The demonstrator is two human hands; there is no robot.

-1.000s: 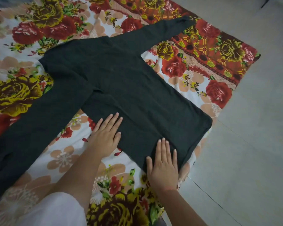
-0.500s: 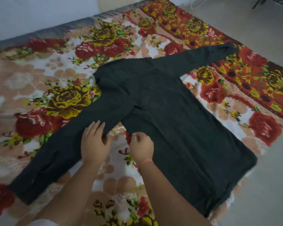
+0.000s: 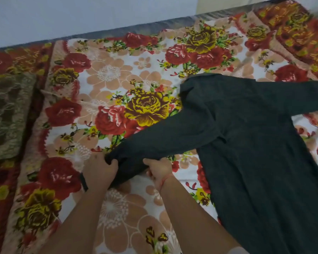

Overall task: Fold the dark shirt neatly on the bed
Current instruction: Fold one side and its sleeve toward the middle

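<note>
The shirt [image 3: 255,162] lies flat on the bed [image 3: 117,74], over its right half, with the body running toward the near edge. One sleeve [image 3: 163,138] stretches left and nearward across the middle of the bed; the other reaches off toward the right edge. Left hand [image 3: 99,171] and right hand [image 3: 159,170] sit side by side at the sleeve's end. A cushion [image 3: 7,116] rests at the left edge.
</note>
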